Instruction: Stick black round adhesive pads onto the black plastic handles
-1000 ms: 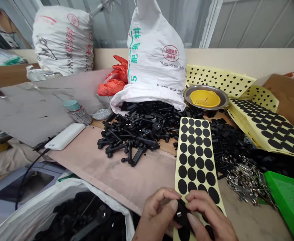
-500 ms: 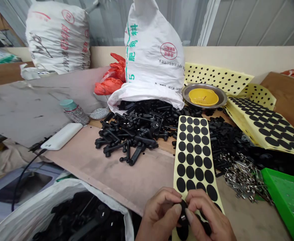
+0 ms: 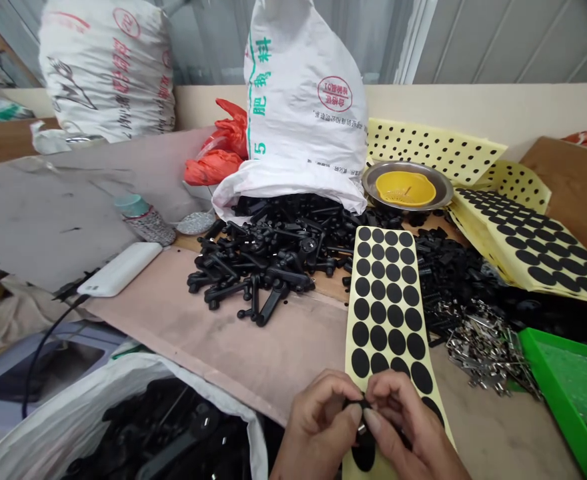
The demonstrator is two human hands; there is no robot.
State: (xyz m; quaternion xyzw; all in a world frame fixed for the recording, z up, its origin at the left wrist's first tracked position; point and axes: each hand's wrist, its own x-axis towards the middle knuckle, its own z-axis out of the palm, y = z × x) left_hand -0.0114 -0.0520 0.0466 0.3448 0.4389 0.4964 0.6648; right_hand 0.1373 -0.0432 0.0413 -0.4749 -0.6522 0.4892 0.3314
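Observation:
My left hand (image 3: 317, 427) and my right hand (image 3: 407, 427) meet at the bottom, thumbs and fingertips closed on a small black plastic part (image 3: 359, 420). A shiny metal bit shows on it; the rest is covered by my fingers. Beneath them lies a long yellow sheet (image 3: 368, 263) with rows of round black stickers, its lower end partly hidden by my hands. A heap of black plastic arms (image 3: 268, 267) spreads left of the sheet's far end. Small metal pieces (image 3: 488, 350) are piled to the right.
Behind the heap stands a white sack (image 3: 303, 100). A steel bowl (image 3: 446, 193) holds a yellow strainer (image 3: 404, 189). More sticker sheets (image 3: 548, 247) and a green tray (image 3: 538, 393) are right. An open white bag (image 3: 213, 380) of black parts stands lower left, a white power bank (image 3: 121, 268) beyond.
The whole view has shifted slightly upward and left. Both hands still grip the black part, with the right fingers drawn a little closer to the left ones.

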